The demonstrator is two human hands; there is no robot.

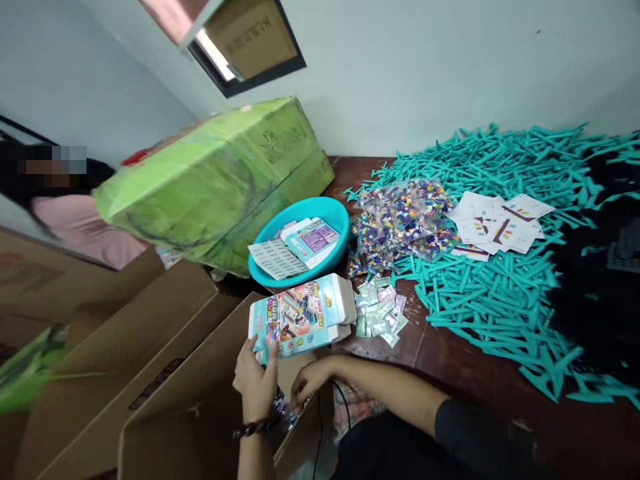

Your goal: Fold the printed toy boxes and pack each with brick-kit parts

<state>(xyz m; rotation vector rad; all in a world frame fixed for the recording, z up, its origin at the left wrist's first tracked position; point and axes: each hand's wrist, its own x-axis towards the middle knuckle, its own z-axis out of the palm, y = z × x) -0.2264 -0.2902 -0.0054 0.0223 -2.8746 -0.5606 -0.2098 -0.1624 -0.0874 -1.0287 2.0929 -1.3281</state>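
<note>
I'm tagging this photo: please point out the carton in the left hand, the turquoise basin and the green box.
Carton (pixel 295 312): head view, printed face.
Turquoise basin (pixel 327 208): head view, far inner wall.
Green box (pixel 245 190): head view, near side.

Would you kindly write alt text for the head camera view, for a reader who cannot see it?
A person's left hand holds a printed carton while the right hand reaches into an open cardboard box near bagged pieces. Beyond are a teal bowl, small packets, bags of colourful bits, white cards and many teal pickaxe-shaped pieces.
</note>
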